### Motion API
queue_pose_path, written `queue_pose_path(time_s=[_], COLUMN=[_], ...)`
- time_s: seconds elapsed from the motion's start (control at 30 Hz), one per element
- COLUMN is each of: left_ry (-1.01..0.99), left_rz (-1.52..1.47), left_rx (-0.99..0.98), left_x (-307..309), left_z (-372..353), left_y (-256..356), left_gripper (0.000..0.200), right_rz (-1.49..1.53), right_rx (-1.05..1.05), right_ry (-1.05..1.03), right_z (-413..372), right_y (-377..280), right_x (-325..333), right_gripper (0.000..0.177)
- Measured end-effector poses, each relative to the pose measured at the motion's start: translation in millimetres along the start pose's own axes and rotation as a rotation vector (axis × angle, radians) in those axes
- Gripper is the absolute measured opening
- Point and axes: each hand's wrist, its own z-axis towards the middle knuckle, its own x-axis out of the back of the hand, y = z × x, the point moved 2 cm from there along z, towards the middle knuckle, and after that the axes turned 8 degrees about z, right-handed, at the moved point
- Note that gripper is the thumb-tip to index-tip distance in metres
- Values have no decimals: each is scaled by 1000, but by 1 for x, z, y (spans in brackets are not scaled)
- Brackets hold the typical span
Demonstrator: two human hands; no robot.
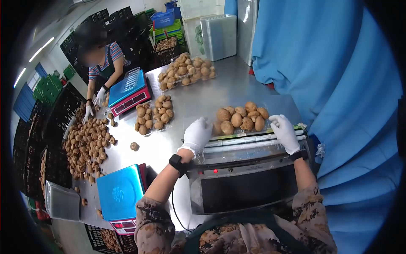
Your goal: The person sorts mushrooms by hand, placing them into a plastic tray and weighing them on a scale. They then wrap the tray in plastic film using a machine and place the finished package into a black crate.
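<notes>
A tray of brown mushrooms [242, 118] lies just behind the wrapping machine [245, 169], with clear film around it. My left hand [197, 135], in a white glove, is at the left end of the machine's front bar, fingers curled in a pinch on the film's edge. At the right end, my right hand [284, 132], also gloved, has its fingers bent together on the film. The thin clear film [249, 146] shows over the machine's white roller; its exact edges are hard to see.
Packed mushroom trays [188, 70] stand at the back, with two more mushroom trays [154, 113] nearer. Loose mushrooms [89, 144] are heaped at left, where a co-worker's gloved hands [94, 106] reach in. A blue scale [120, 192] sits front left; a blue curtain [338, 84] hangs right.
</notes>
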Motion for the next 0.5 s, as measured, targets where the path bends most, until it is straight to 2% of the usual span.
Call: queue_pose_path(time_s=[0.3, 0.37, 0.43, 0.5], left_ry=[-129, -68, -82, 47], left_rz=[-88, -101, -112, -89], left_rx=[-14, -54, -30, -155], left_x=[10, 12, 20, 22], left_z=[-10, -11, -13, -10], left_y=[4, -3, 5, 15], left_gripper=[41, 40, 43, 48], right_rz=[12, 45, 32, 10], right_rx=[-30, 61, 51, 104], right_ry=[-11, 116, 118, 77], right_z=[2, 10, 29, 50], right_y=[6, 3, -21, -32], right_x=[9, 13, 13, 6], right_gripper=[16, 16, 17, 23])
